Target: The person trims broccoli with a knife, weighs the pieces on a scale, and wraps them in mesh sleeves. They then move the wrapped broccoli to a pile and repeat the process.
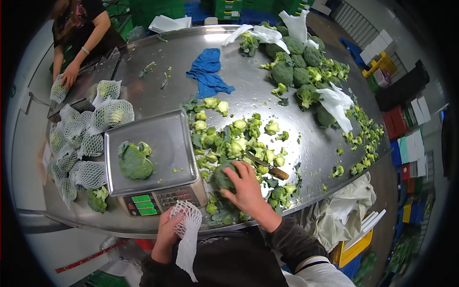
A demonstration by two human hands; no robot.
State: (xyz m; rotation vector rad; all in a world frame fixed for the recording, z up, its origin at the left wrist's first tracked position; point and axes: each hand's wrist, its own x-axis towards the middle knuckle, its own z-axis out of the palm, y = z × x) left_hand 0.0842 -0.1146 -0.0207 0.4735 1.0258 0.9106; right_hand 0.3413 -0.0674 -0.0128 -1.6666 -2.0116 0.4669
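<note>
Found hands apart. Noted a net (187,239) gripped at its upper end by the left hand (167,230), presumably for readiness. Saw a broccoli (223,177) grasped from above by the right hand (249,187) near the surface's (158,53) near edge, likely steadied. Noted a knife (278,173) beside stalks (235,148), apparently within reach; a head (135,160) alone on the scale (169,138), perhaps for weighing; netted heads (91,174) by the left edge.
</note>
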